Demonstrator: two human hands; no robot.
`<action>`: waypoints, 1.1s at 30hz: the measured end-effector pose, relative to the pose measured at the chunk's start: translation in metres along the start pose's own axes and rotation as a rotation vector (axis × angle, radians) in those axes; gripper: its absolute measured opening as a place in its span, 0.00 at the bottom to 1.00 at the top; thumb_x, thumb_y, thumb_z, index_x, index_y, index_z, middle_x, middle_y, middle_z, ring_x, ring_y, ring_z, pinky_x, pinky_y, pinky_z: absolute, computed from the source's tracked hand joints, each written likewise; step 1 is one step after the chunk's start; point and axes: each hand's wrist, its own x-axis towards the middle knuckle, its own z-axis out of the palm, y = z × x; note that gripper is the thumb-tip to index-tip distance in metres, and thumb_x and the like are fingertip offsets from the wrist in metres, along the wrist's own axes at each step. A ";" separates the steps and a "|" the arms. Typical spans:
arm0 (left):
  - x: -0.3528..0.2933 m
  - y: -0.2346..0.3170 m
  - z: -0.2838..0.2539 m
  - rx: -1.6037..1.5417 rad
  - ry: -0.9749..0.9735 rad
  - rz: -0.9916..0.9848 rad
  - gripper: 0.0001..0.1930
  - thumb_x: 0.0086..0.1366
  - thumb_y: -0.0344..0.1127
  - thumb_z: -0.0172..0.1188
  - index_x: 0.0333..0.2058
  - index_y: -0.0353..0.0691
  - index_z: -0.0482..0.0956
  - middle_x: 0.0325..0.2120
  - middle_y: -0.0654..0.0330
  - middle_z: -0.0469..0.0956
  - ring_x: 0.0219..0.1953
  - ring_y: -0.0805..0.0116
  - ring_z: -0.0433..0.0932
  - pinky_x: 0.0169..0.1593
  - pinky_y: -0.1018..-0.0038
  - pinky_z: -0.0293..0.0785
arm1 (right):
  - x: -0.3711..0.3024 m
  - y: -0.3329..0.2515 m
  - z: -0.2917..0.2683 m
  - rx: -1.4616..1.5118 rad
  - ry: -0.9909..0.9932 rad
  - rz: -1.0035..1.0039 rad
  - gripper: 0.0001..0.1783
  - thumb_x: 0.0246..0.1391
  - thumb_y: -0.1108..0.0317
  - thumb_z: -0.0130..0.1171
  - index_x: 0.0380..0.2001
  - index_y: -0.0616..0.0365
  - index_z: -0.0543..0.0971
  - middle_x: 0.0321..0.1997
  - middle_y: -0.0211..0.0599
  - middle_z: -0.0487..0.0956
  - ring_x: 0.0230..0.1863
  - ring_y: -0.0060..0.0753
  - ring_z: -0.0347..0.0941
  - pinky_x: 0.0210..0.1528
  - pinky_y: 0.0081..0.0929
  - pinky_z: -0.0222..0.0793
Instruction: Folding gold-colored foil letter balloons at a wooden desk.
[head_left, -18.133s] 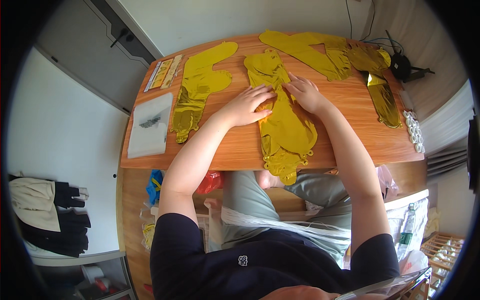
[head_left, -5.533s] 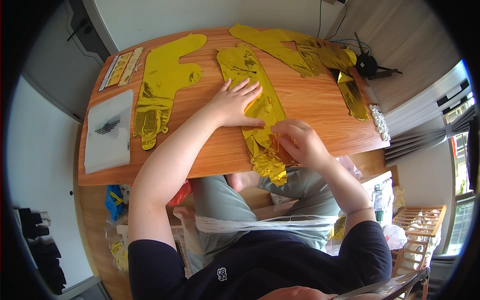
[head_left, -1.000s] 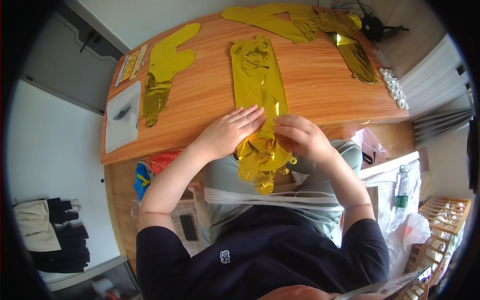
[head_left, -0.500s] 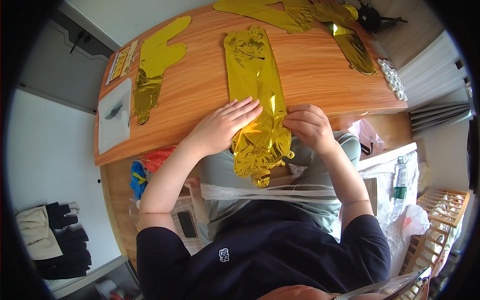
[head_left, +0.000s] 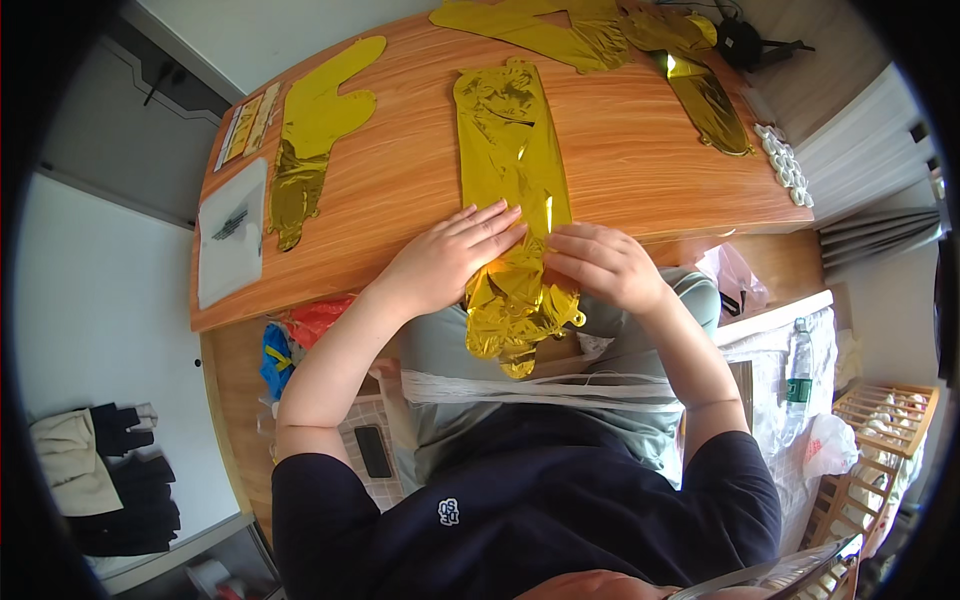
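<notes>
A long flat gold foil balloon (head_left: pixel 508 150) lies down the middle of the wooden table (head_left: pixel 640 150), and its near end is crumpled and hangs over the table's front edge onto my lap. My left hand (head_left: pixel 450 255) presses flat on the foil at the table edge, fingers spread. My right hand (head_left: pixel 600 262) pinches the crumpled foil just to the right of it.
Another gold foil balloon (head_left: pixel 312 125) lies at the left, beside a white plastic bag (head_left: pixel 230 245) and a strip of stickers (head_left: pixel 248 122). More gold balloons (head_left: pixel 590 25) and a black device (head_left: pixel 745 45) are at the far right. A water bottle (head_left: pixel 798 375) stands low right.
The balloon has slid toward me and its near end now bunches in my lap. Both hands have drawn back to the table's front edge.
</notes>
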 end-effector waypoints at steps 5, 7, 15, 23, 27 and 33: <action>0.001 -0.002 0.000 0.013 -0.004 0.010 0.31 0.69 0.27 0.51 0.71 0.44 0.64 0.73 0.56 0.63 0.75 0.57 0.60 0.76 0.57 0.58 | 0.000 -0.003 0.012 0.098 -0.053 -0.040 0.20 0.51 0.69 0.64 0.49 0.56 0.83 0.54 0.37 0.84 0.55 0.41 0.82 0.51 0.36 0.81; 0.001 -0.001 -0.001 0.009 -0.011 0.001 0.30 0.70 0.27 0.50 0.71 0.44 0.63 0.72 0.55 0.63 0.75 0.58 0.60 0.76 0.57 0.58 | -0.002 -0.003 0.016 0.106 -0.039 -0.031 0.18 0.53 0.69 0.62 0.49 0.55 0.84 0.51 0.36 0.85 0.54 0.40 0.83 0.51 0.36 0.81; 0.003 -0.004 -0.008 -0.142 -0.022 -0.002 0.38 0.59 0.18 0.57 0.70 0.42 0.66 0.72 0.54 0.63 0.75 0.54 0.59 0.76 0.57 0.57 | 0.013 -0.009 0.005 0.334 -0.118 0.350 0.20 0.47 0.76 0.66 0.47 0.55 0.84 0.42 0.41 0.87 0.42 0.43 0.85 0.44 0.37 0.81; 0.008 -0.014 -0.010 -0.722 0.041 -0.119 0.32 0.58 0.21 0.62 0.64 0.38 0.74 0.68 0.54 0.70 0.72 0.54 0.65 0.74 0.61 0.61 | 0.028 -0.009 -0.001 0.502 -0.128 0.708 0.29 0.39 0.91 0.56 0.48 0.65 0.83 0.42 0.48 0.87 0.45 0.40 0.86 0.48 0.30 0.80; 0.004 -0.013 -0.009 -0.826 0.155 -0.143 0.33 0.56 0.15 0.62 0.63 0.42 0.77 0.67 0.54 0.71 0.70 0.55 0.69 0.70 0.65 0.68 | 0.032 -0.011 -0.004 0.526 -0.114 0.694 0.32 0.37 0.93 0.51 0.48 0.64 0.83 0.42 0.49 0.87 0.46 0.42 0.86 0.50 0.29 0.80; 0.001 0.000 -0.011 -0.624 0.301 -0.181 0.27 0.51 0.12 0.64 0.52 0.40 0.83 0.59 0.54 0.79 0.60 0.55 0.79 0.60 0.65 0.78 | 0.032 -0.011 -0.002 0.506 -0.121 0.654 0.30 0.41 0.92 0.53 0.49 0.60 0.84 0.41 0.45 0.87 0.46 0.41 0.86 0.49 0.29 0.80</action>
